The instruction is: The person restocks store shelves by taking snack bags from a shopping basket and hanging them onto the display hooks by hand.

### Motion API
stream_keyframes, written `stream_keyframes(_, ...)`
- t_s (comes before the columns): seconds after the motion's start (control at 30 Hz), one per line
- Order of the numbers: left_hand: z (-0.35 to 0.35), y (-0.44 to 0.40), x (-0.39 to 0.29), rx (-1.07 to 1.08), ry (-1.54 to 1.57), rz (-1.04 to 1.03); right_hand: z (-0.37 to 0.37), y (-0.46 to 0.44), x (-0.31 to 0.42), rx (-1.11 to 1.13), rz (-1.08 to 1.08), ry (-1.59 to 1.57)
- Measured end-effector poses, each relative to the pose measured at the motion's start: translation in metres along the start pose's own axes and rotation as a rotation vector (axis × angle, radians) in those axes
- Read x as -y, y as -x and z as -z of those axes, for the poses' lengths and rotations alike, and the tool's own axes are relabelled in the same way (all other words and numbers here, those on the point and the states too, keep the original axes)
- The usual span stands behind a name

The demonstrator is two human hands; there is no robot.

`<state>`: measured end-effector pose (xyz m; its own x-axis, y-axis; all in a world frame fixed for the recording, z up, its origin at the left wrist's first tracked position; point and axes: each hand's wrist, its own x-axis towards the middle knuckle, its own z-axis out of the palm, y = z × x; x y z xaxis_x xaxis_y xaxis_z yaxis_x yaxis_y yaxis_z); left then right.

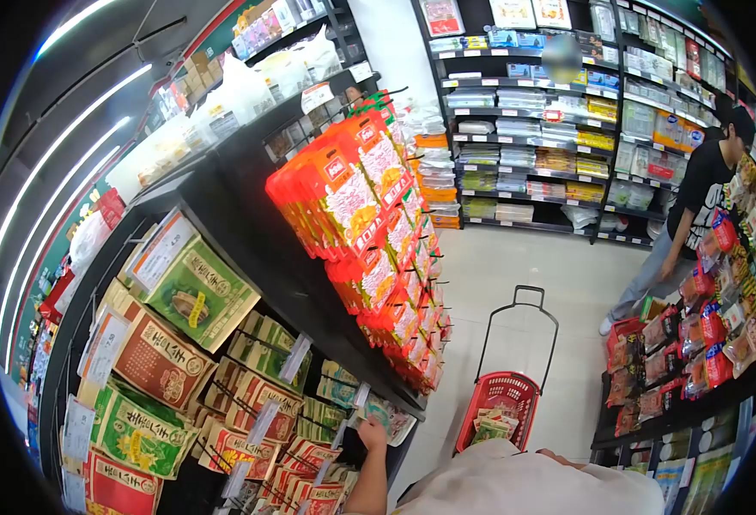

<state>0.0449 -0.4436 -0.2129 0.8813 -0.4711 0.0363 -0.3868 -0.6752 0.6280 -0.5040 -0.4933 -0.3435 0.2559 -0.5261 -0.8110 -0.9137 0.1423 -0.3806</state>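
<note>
My left hand [373, 433] reaches out at the lower end of the rack, its fingers partly spread beside a pale packet [391, 422] on the bottom row. No item shows clearly within those fingers. Only a sliver of my right hand [560, 458] appears past my light shirt, and its fingers are mostly hidden. Just beyond it, a red wheeled shopping basket [505, 388] stands on the floor with its black pull handle [528, 296] raised. Several green and red packets [494, 426] lie inside. On hooks near my left arm hang green packets [202, 292] and brown packets [161, 356].
Red-orange snack bags [365, 193] hang from the rack's end, jutting into the aisle. At right, a person in a black T-shirt [706, 184] stands by a display of packaged snacks [695, 309]. Stocked shelves [528, 142] line the back wall above the pale tiled floor [481, 275].
</note>
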Motion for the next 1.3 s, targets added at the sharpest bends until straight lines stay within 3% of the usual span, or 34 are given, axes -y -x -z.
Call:
stream_keyframes(0.07,0.005,0.019,0.011,0.095,-0.005,0.042,0.001,-0.003,-0.010,0.044,-0.018,0.090)
stream_keyframes(0.27,0.009,0.121,0.052,0.186,0.010,-0.163,0.027,-0.017,0.009,0.126,0.047,0.300)
stream_keyframes(0.37,0.046,0.184,0.038,0.215,0.154,-0.149,0.051,-0.026,0.061,0.154,0.267,0.040)
stream_keyframes(0.43,0.097,0.224,-0.005,0.332,0.342,-0.006,0.078,0.014,0.139,0.344,0.234,-0.017)
stream_keyframes(0.5,0.135,0.256,-0.033,0.339,0.405,-0.031,0.085,0.061,0.200,0.410,0.315,-0.174)
stream_keyframes(0.63,0.184,0.309,-0.054,0.456,0.650,0.065,0.064,0.128,0.276,0.685,0.740,-0.088)
stream_keyframes(0.73,0.169,0.361,-0.025,0.141,0.944,0.096,0.027,0.189,0.308,0.927,0.743,0.035)
stream_keyframes(0.8,0.158,0.404,0.010,-0.050,1.145,0.313,-0.009,0.212,0.304,0.978,0.832,0.219)
stream_keyframes(0.87,0.166,0.441,0.027,-0.241,1.397,0.510,-0.043,0.248,0.297,0.955,0.782,0.493)
stream_keyframes(0.93,0.179,0.486,0.026,-0.425,1.703,0.718,-0.078,0.270,0.271,0.930,0.708,0.527)
stream_keyframes(1.03,0.175,0.540,0.028,-0.357,1.892,0.815,-0.110,0.274,0.239,0.914,0.609,0.401)
stream_keyframes(1.13,0.175,0.561,-0.002,-0.276,1.673,0.971,-0.120,0.296,0.229,0.850,0.509,0.317)
stream_keyframes(1.2,0.139,0.570,0.007,-0.296,1.672,0.882,-0.116,0.305,0.230,0.754,0.507,0.373)
stream_keyframes(1.3,0.131,0.566,0.010,-0.335,1.544,0.777,-0.115,0.263,0.216,0.718,0.712,0.449)
